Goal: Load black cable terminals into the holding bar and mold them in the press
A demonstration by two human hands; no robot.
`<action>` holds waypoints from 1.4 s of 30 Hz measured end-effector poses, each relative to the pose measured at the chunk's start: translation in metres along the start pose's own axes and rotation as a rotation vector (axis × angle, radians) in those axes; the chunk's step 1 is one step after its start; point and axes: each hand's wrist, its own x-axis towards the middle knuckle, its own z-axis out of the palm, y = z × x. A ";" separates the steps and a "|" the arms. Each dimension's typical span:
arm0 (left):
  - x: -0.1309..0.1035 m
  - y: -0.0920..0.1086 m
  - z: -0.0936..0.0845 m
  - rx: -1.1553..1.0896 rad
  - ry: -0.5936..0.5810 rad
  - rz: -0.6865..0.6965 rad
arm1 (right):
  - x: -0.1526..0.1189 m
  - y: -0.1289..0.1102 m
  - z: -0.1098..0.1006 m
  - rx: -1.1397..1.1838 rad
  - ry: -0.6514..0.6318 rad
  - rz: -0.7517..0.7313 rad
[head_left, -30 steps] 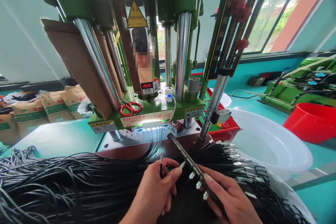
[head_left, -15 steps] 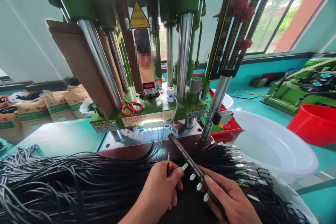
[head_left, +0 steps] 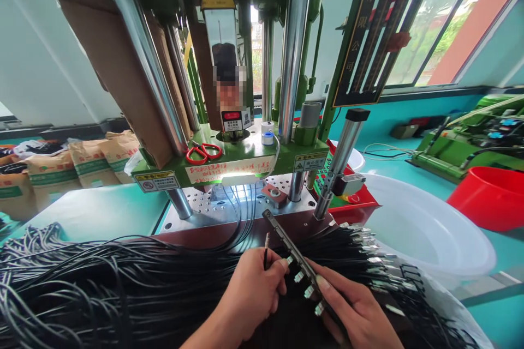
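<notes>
My right hand (head_left: 347,302) is closed around the lower end of a dark metal bar (head_left: 291,245), which slants up to the left. Several silver connectors (head_left: 309,292) stick out along the bar's left side. My left hand (head_left: 258,289) is pinched at the connector nearest the bar's middle, and a thin dark cable with a light tip (head_left: 267,245) rises between its thumb and fingers. Black cables (head_left: 90,289) lie heaped to the left, and more cables with silver plugs (head_left: 372,251) lie to the right.
A green press (head_left: 245,161) with steel columns stands ahead, red scissors (head_left: 203,152) on its plate. A red tray (head_left: 360,204), a white tub (head_left: 429,229) and a red bucket (head_left: 491,196) are at the right. Paper sacks (head_left: 90,163) stand at the back left.
The press's upper part has risen relative to its base, showing more of the lit perforated plate beneath. My left hand has shifted slightly, still at the bar.
</notes>
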 end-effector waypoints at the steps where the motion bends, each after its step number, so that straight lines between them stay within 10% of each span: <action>1: 0.001 -0.001 0.000 -0.002 0.003 -0.002 | 0.001 -0.001 -0.001 -0.024 -0.017 -0.009; 11: -0.005 0.003 -0.031 -0.364 0.046 0.131 | -0.006 -0.009 0.004 0.160 0.176 0.244; 24: 0.001 0.008 -0.021 0.324 0.075 0.187 | -0.004 -0.009 0.001 0.156 0.091 0.194; 42: 0.012 0.005 -0.023 0.407 -0.029 0.176 | 0.000 -0.001 -0.005 -0.018 -0.144 0.103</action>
